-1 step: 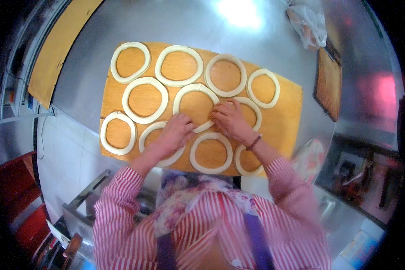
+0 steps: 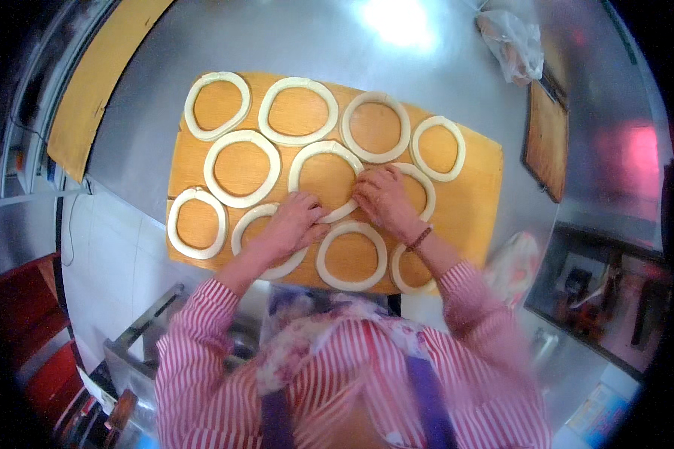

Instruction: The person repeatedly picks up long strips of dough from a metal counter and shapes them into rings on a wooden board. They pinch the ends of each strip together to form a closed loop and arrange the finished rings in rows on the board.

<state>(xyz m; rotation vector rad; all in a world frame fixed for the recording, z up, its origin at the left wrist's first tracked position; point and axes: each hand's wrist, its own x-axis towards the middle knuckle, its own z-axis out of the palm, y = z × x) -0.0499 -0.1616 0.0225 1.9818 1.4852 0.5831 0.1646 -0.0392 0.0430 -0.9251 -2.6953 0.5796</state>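
Pale dough rings lie in rough rows on a wooden board. Both hands are at the middle dough ring. My left hand has its fingers curled onto the ring's lower left edge. On the ring's right side, the bent fingers of my right hand grip its edge. My left wrist hides part of a lower dough ring. Beside my right hand lies another dough ring, partly covered by it. A dark bracelet circles my right wrist.
The board rests on a shiny metal table. A clear plastic bag with something inside sits at the far right, near a brown wooden board. A long yellowish board runs along the left. Red chairs stand at lower left.
Almost nothing differs. My hands stay at the middle dough ring, and the whole picture has shifted down very slightly.
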